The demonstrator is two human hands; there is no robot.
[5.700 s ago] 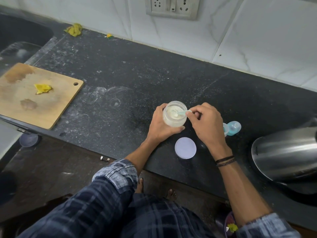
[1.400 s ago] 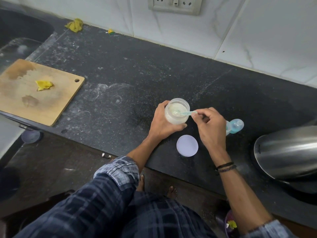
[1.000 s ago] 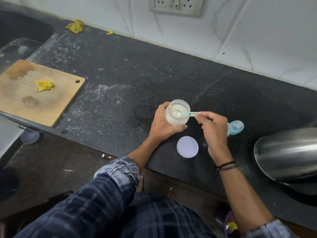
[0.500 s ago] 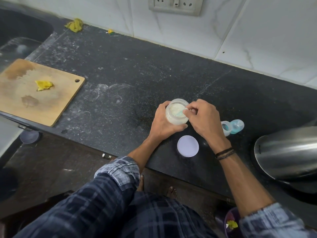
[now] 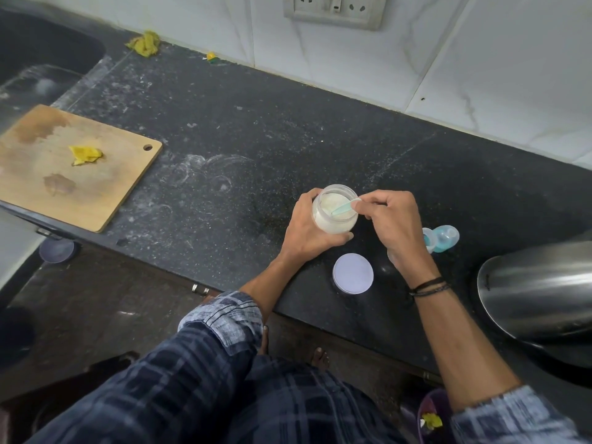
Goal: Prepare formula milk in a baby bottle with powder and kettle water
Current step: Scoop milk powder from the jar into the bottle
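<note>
A clear jar of white formula powder (image 5: 333,219) stands open on the black counter (image 5: 243,155). My left hand (image 5: 304,230) grips it around its side. My right hand (image 5: 395,224) pinches the handle of a small teal scoop (image 5: 342,208) whose bowl dips into the powder. The jar's round white lid (image 5: 353,273) lies flat near the counter's front edge. A baby bottle with blue parts (image 5: 443,237) lies just right of my right hand, partly hidden by it. The steel kettle (image 5: 541,288) stands at the far right.
A wooden cutting board (image 5: 64,168) with a yellow scrap lies at the left, over the counter's edge by the sink (image 5: 35,59). A yellow cloth (image 5: 145,43) sits by the back wall under the socket plate (image 5: 334,9). White powder dusts the counter's middle.
My right hand lifted the scoop out to the jar's right, then brought it back; the scoop's bowl now sits in the powder again. My left hand has stayed on the jar.
</note>
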